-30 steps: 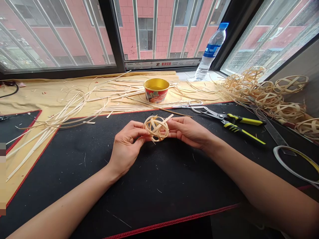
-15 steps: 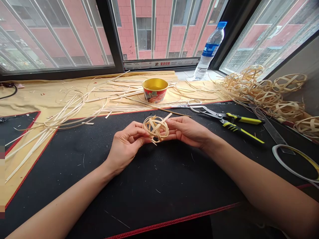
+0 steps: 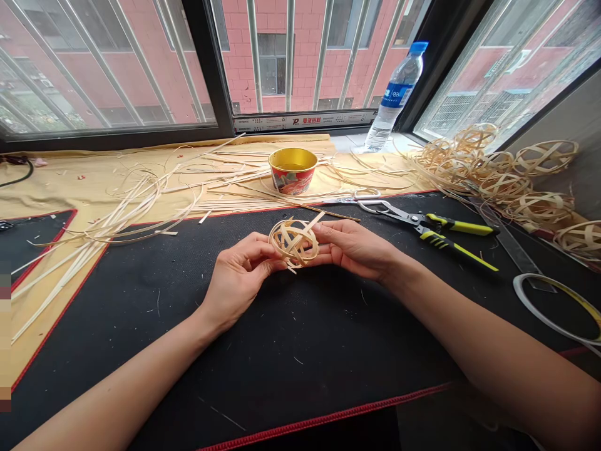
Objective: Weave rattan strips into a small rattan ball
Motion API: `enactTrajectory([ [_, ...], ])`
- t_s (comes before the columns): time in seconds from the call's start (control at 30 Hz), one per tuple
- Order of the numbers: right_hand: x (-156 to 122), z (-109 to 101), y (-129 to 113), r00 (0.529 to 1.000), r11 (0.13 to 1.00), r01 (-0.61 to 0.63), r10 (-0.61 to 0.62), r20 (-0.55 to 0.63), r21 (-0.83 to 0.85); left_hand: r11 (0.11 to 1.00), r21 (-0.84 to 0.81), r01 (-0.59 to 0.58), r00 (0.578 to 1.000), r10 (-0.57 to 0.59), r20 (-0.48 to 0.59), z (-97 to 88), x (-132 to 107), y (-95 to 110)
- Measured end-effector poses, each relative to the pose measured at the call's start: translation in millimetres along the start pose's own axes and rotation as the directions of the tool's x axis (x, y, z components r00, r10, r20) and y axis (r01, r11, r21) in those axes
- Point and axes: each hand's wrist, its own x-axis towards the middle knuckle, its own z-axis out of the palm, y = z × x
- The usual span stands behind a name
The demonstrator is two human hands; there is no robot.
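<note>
A small woven ball of bamboo strips (image 3: 295,243) is held between both hands above the black mat (image 3: 300,326). My left hand (image 3: 244,266) pinches its left side with thumb and fingers. My right hand (image 3: 354,247) grips the right side, the thumb near the top and the other fingers beneath. One strip end sticks out at the upper right of the ball, by the right thumb. Another short end points down at the bottom. The fingertips behind the weave are partly hidden.
Behind the hands stands a red and gold bowl (image 3: 293,170) among loose bamboo strips (image 3: 141,200). To the right lie scissors (image 3: 375,202), yellow-handled pliers (image 3: 451,235), a metal ruler (image 3: 509,241) and a roll of tape (image 3: 528,304). Several woven balls (image 3: 539,207) and a water bottle (image 3: 394,97) are farther back.
The ball has turned very slightly between the fingers, so its crossing strips look a little different. Both hands keep nearly the same place and grip.
</note>
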Motion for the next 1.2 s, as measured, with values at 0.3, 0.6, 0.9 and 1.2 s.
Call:
enactTrajectory([
  [0.3, 1.1, -1.4, 1.0, 1.000, 1.000, -0.015, 0.015, -0.014, -0.010, 1.000, 0.025, 0.017, 0.999, -0.018, 0.049, -1.2, 0.9, 0.7],
  [0.6, -0.6, 0.3, 1.1, 1.000, 1.000, -0.010, 0.010, 0.016, 0.020, 0.999, -0.016, 0.029, 0.996, -0.028, 0.081, -1.1, 1.0, 3.4],
  [0.9, 0.1, 1.4, 3.3, 0.999, 0.998, -0.022, 0.020, 0.039, 0.052, 1.000, 0.023, 0.000, 0.997, -0.002, 0.072, -1.3, 0.5, 3.7],
  [1.2, 0.9, 5.3, 7.2, 1.000, 0.997, -0.004, 0.005, -0.011, 0.078, 0.999, 0.036, 0.003, 0.999, -0.004, 0.046, -0.9, 0.5, 4.8],
])
